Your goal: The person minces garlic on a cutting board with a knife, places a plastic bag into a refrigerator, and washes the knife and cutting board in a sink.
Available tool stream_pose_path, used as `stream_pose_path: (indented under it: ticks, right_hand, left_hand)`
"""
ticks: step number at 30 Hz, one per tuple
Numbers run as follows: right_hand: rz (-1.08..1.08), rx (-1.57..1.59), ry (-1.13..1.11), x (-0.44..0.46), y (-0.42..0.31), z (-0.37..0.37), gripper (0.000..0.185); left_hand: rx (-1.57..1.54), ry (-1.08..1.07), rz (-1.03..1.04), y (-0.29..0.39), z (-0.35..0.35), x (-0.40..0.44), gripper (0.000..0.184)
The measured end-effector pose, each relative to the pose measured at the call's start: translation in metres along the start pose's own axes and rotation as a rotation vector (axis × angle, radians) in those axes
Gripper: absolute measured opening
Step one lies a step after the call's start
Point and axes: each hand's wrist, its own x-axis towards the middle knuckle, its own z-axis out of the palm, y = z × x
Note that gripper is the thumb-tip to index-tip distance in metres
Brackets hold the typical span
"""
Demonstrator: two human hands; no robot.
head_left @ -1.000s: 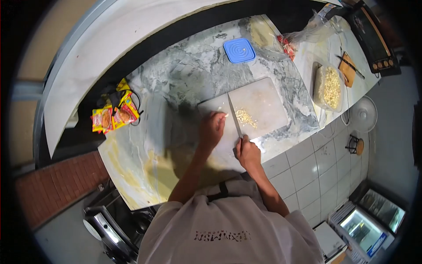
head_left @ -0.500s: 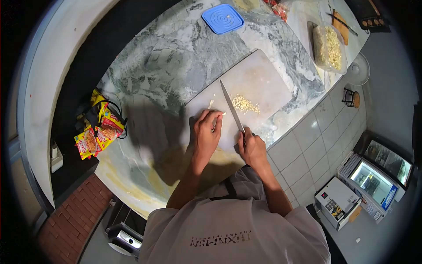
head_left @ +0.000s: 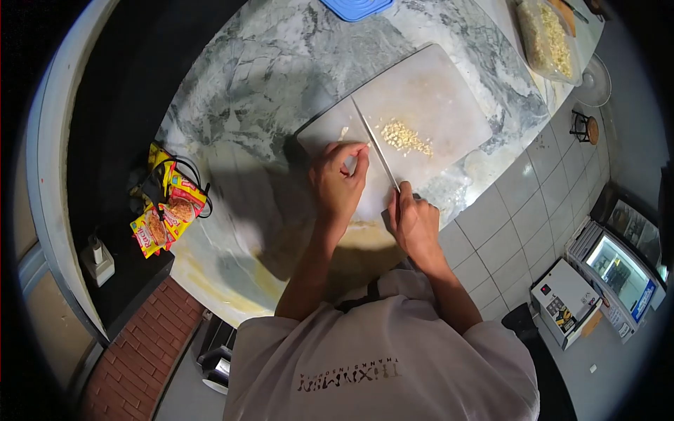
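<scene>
My right hand is wrapped round the handle of a long kitchen knife. Its blade slants across a white cutting board, with the tip toward the far left edge. Left of the blade, my left hand pinches a small pale piece, apparently a garlic clove, close beside the steel. The fingers hide most of it. Chopped pale bits lie in a loose pile right of the blade. Another small pale sliver rests on the board just beyond my left fingers.
The board lies on a marbled counter. A clear tub of chopped pale pieces stands at the far right, and a blue lid at the far edge. Yellow-red noodle packets and a black cable are at left.
The camera view has shifted, so the board and tub sit higher in the picture. The blade is now nearer my left fingertips. Both hands keep their grips.
</scene>
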Motion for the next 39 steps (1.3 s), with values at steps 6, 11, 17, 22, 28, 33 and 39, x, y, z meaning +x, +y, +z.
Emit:
stream_pose_path:
  ticks: [6,11,17,22,28,33,39]
  right_hand:
    - [0.011,0.010,-0.050,0.006,-0.005,-0.001,0.016]
    - [0.048,0.016,-0.080,0.009,-0.009,-0.002,0.018]
    - [0.071,0.020,-0.112,0.010,-0.010,-0.005,0.019]
    - [0.104,-0.009,-0.161,0.012,-0.013,-0.008,0.019]
    - [0.070,-0.031,-0.162,0.012,-0.006,-0.011,0.020]
    - [0.119,-0.041,-0.206,0.002,-0.001,-0.009,0.020]
    - [0.051,-0.028,-0.151,-0.003,0.002,-0.005,0.021]
  left_hand:
    - [-0.043,0.021,-0.048,-0.001,-0.001,0.006,0.009]
    - [-0.040,0.022,-0.012,-0.003,-0.002,0.009,0.013]
    - [-0.033,0.026,-0.036,-0.002,-0.002,0.008,0.010]
    - [-0.036,0.029,-0.024,-0.002,-0.002,0.008,0.010]
    - [-0.020,0.046,0.014,-0.004,-0.001,0.008,0.011]
    - [-0.063,0.030,-0.062,-0.003,-0.001,0.008,0.011]
    - [-0.059,0.093,0.011,-0.006,0.003,0.007,0.011]
